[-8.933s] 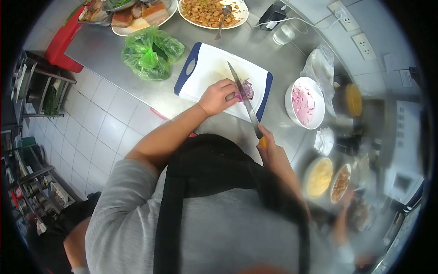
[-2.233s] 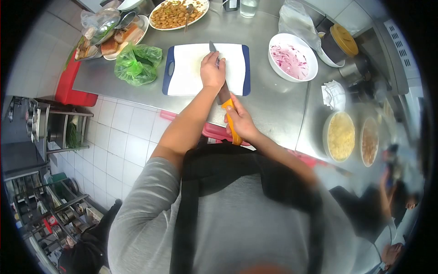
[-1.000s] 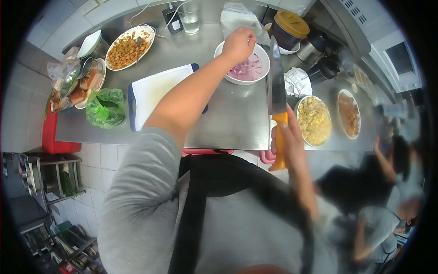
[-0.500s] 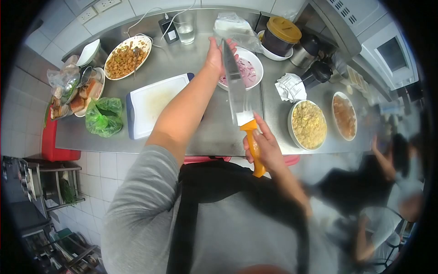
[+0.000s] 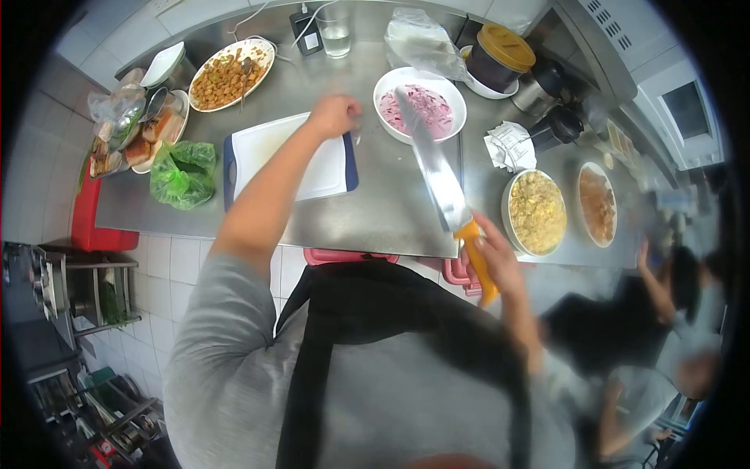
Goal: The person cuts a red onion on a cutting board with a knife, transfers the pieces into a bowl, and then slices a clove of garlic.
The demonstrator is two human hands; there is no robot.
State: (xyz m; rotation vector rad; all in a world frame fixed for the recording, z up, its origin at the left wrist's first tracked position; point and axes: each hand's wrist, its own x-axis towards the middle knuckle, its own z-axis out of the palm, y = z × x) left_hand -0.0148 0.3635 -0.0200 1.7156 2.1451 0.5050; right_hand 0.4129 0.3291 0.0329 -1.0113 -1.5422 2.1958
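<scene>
Right of the middle of the frame, the right hand (image 5: 496,262) grips the orange handle of a big knife (image 5: 437,172). Its long blade points up and to the left, and the tip sits over a white bowl (image 5: 455,121) of pink onion bits. Near the top middle, the left hand (image 5: 334,116) is curled in a loose fist. It hangs over the top right corner of a white cutting board (image 5: 258,152) on the metal counter (image 5: 391,207). I cannot tell if it holds anything.
</scene>
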